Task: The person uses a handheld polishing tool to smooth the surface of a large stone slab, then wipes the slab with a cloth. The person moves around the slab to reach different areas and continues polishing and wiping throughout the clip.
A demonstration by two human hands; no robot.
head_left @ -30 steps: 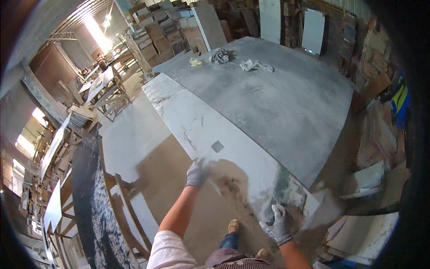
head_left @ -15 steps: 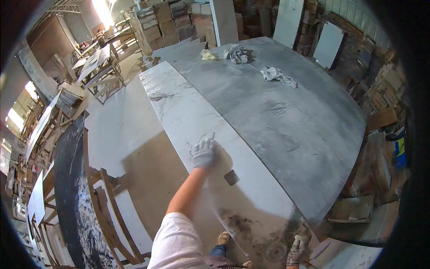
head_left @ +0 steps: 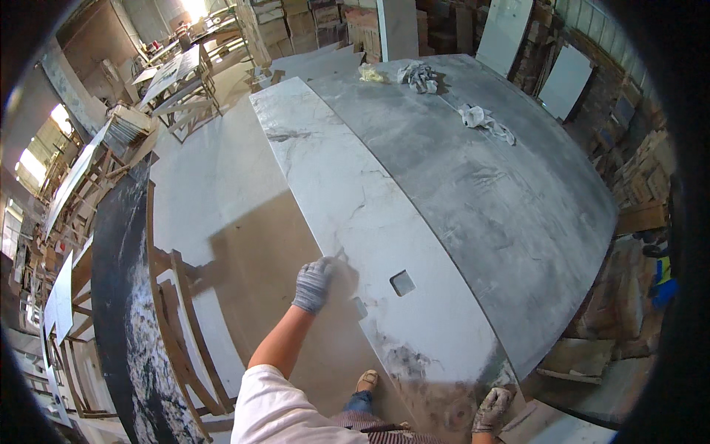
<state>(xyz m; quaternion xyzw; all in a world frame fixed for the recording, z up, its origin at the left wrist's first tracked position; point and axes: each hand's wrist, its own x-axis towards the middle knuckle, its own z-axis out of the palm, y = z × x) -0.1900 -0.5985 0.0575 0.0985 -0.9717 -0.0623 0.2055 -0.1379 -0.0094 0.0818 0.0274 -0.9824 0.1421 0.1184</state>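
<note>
A long white slab [head_left: 336, 159] with dark veins and a square cutout lies lengthwise along the left side of a wide grey counter [head_left: 510, 222]. At its left edge is the gloved left hand [head_left: 313, 285], fingers bent and close together; whether they pinch the edge I cannot tell. The right hand [head_left: 492, 409], in a stained glove, is by the near right corner, fingers curled, their grip unclear. Crumpled cloths [head_left: 487, 123] lie on the counter's far part. Further left stands a black-and-white slab [head_left: 122, 296].
</note>
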